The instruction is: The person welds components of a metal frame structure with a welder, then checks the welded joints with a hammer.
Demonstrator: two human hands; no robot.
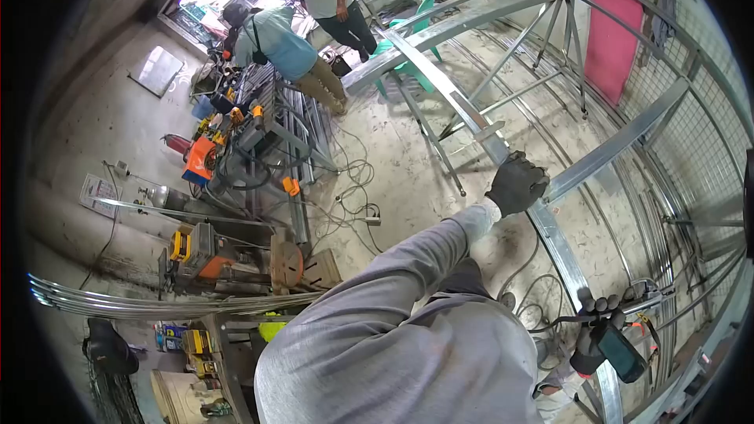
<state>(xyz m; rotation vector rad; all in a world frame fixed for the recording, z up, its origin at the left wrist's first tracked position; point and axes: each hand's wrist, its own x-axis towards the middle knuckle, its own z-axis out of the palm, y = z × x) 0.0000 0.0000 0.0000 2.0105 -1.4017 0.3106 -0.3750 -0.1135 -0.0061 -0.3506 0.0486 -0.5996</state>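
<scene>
My left hand point(516, 184), in a dark work glove, is closed at a joint of the long metal frame point(556, 242), its fingers curled over the bar. This frame of grey square tubing runs from the upper middle down past my right side, and crossbars branch off it. At the lower right my right hand point(591, 345), also gloved, has its fingers bent around a black eye shield point(618, 351) with a dark green rectangular lens. A black strap or cable trails left from that hand. Part of the right palm is hidden behind the shield.
Two people point(287, 43) point(330, 4) stand at the back by a cluttered workbench point(263, 129). A green plastic chair point(416, 71) sits under the frame. Cables point(357, 188) lie on the floor. At left are a cut-off saw point(204, 251) and a bundle of tubes point(157, 306).
</scene>
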